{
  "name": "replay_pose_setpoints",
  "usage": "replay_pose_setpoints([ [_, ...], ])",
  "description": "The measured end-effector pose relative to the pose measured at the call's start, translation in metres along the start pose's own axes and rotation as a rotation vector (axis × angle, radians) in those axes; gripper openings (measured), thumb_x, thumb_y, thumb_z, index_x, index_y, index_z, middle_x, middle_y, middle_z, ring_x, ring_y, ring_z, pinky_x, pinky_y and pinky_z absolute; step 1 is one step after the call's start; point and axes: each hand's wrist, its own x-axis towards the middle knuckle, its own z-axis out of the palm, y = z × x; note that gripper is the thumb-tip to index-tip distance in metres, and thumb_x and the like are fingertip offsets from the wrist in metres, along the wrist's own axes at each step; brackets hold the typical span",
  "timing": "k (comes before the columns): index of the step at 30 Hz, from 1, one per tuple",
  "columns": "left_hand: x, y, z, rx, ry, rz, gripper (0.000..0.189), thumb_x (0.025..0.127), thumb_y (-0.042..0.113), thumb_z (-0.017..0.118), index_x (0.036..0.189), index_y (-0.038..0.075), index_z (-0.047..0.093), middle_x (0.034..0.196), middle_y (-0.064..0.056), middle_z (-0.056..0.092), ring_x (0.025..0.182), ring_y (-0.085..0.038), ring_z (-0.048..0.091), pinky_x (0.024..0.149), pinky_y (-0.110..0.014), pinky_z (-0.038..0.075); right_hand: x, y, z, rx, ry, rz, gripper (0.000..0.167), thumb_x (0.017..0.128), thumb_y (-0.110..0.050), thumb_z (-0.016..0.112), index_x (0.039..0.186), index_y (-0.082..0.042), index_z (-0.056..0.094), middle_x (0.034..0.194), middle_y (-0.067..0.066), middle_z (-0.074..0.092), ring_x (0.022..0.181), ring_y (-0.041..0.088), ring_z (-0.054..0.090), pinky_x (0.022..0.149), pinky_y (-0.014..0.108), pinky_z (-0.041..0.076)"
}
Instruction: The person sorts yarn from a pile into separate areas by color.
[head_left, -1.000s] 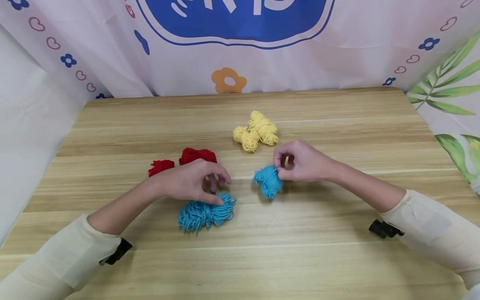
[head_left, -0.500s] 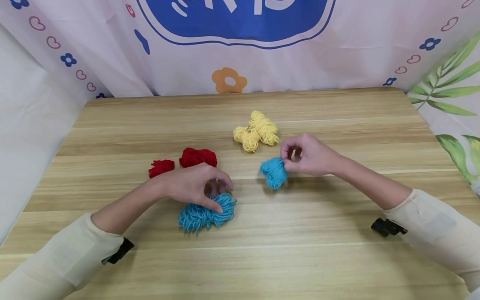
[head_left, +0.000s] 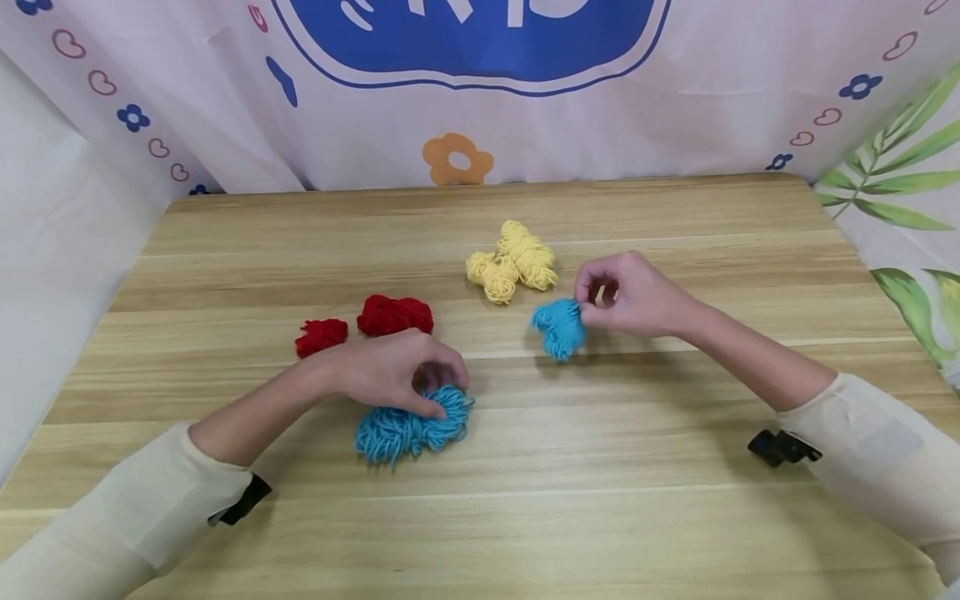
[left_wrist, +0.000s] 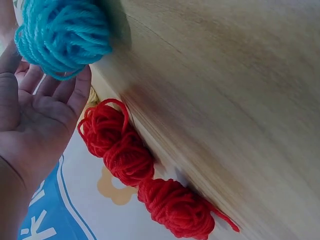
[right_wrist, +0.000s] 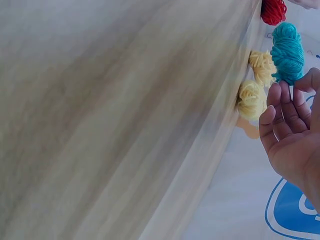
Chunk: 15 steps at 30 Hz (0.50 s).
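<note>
My right hand (head_left: 633, 296) pinches a small bright-blue yarn bundle (head_left: 561, 328) by its right end, between thumb and forefinger. In the right wrist view that yarn (right_wrist: 288, 52) hangs off the fingertips, above the tabletop. My left hand (head_left: 390, 371) holds a larger blue skein of yarn (head_left: 412, 433), tied at its middle, with the thumb on the near side and fingers curled at its far side. The left wrist view shows this skein (left_wrist: 65, 35) covering the fingertips. Two red yarn bundles, a small one (head_left: 321, 337) and a larger one (head_left: 396, 315), lie just beyond the left hand.
Two yellow yarn bundles, one (head_left: 492, 277) touching the other (head_left: 527, 255), lie farther back on the wooden table (head_left: 480, 533). A printed cloth (head_left: 360, 142) hangs behind the table's back edge. Dark wrist cameras (head_left: 783, 447) sit on both sleeves.
My right hand has carried the small blue yarn bundle away from me and to the right, nearer the yellow ones. The left fingers have closed slightly around the larger blue skein, which stays put.
</note>
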Motion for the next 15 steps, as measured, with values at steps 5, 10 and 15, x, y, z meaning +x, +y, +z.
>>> replay_pose_setpoints([
  [5, 0.003, -0.001, -0.001, 0.018, -0.008, -0.001, 0.030, 0.091, 0.015, 0.081, 0.118, 0.006, 0.072, 0.103, 0.006, 0.072, 0.086, -0.012, 0.061, 0.081, -0.029, 0.057, 0.000, 0.002, -0.003, -0.010, 0.021, 0.008, 0.003, 0.079, -0.001, 0.066, 0.082, -0.003, 0.066, 0.078, 0.007, 0.066, 0.071, 0.020, 0.057, 0.063, 0.024, 0.049],
  [10, 0.004, 0.000, -0.002, 0.038, -0.014, -0.021, 0.029, 0.092, 0.015, 0.081, 0.119, 0.006, 0.074, 0.102, 0.006, 0.073, 0.084, -0.010, 0.060, 0.079, -0.027, 0.056, -0.001, 0.006, -0.006, -0.022, 0.037, 0.017, 0.009, 0.082, 0.003, 0.067, 0.080, -0.006, 0.065, 0.078, 0.005, 0.065, 0.072, 0.019, 0.056, 0.063, 0.025, 0.049],
  [15, 0.004, 0.004, -0.004, 0.026, -0.007, -0.049, 0.029, 0.091, 0.012, 0.081, 0.119, 0.008, 0.074, 0.103, 0.007, 0.073, 0.085, -0.011, 0.061, 0.079, -0.027, 0.057, -0.002, 0.011, -0.009, -0.050, 0.058, 0.015, 0.013, 0.082, 0.006, 0.067, 0.080, -0.006, 0.066, 0.078, 0.004, 0.065, 0.072, 0.019, 0.056, 0.063, 0.025, 0.049],
])
